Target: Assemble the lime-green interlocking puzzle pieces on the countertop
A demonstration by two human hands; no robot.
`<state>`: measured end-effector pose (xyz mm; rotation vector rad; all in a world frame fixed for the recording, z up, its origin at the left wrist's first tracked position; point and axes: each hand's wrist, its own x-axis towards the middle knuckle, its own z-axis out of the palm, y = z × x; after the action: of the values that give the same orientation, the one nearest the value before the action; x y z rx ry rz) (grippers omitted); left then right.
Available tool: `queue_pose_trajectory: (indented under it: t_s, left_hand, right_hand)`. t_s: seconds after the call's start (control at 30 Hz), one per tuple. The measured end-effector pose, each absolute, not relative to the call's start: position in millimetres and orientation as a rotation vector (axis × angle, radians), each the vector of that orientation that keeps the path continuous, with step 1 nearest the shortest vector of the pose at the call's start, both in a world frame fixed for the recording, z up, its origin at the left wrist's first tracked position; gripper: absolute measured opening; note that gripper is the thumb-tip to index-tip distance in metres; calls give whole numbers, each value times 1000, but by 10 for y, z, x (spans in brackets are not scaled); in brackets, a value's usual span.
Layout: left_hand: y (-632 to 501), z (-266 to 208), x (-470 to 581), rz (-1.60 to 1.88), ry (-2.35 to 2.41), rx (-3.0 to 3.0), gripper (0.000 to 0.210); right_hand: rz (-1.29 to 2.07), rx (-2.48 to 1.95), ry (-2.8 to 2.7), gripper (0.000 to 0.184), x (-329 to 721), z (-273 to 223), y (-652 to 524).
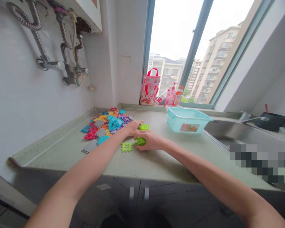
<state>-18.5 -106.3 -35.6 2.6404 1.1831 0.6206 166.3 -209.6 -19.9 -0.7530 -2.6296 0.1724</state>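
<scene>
My right hand (153, 141) is closed around a stack of lime-green interlocking plastic tiles (140, 141), just above the counter. Beside it, my left hand (133, 127) has its fingers at another green tile (144, 127) and appears to grip its edge; its thumb is partly hidden. One loose green tile (126, 147) with a window-like grid lies flat on the counter, nearer to me. To the left of my hands spreads a heap of mixed tiles (114, 123) in blue, red, orange, yellow, purple and grey.
A light-turquoise plastic tub (188, 118) stands on the counter (147, 164), right of my hands. Further right is a steel sink (224, 131) with a faucet (254, 118). On the windowsill stand a pink bag (149, 91) and bottles (174, 96). Metal hoses (65, 38) hang on the left wall.
</scene>
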Motion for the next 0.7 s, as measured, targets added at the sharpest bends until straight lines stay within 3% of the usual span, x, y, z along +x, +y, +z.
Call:
queue_pose_trajectory:
  t_s: [0.13,0.27,0.4,0.57,0.7]
  left_hand:
    - [-1184,-286,-177,633,1184,2764,81]
    - [-1301,-235,-78,632,1230,2917,92]
    - [-1291,-248,51,466,1179,3015,66]
    - [-1224,-286,85,402,1125,3068,40]
    - [-1239,-286,88,422,1196,3091,37]
  right_hand:
    - [-64,-720,-2524,36,1991,114,-1952]
    - [-436,-1035,-1991,32,2870,611,-1681]
    - [-624,-1489,-1611,37,3638,718,-1439]
    - [-551,-1615,-1664,41,3781,533,-1262]
    - [-529,-1509,-1687,71,3759,826,-1412]
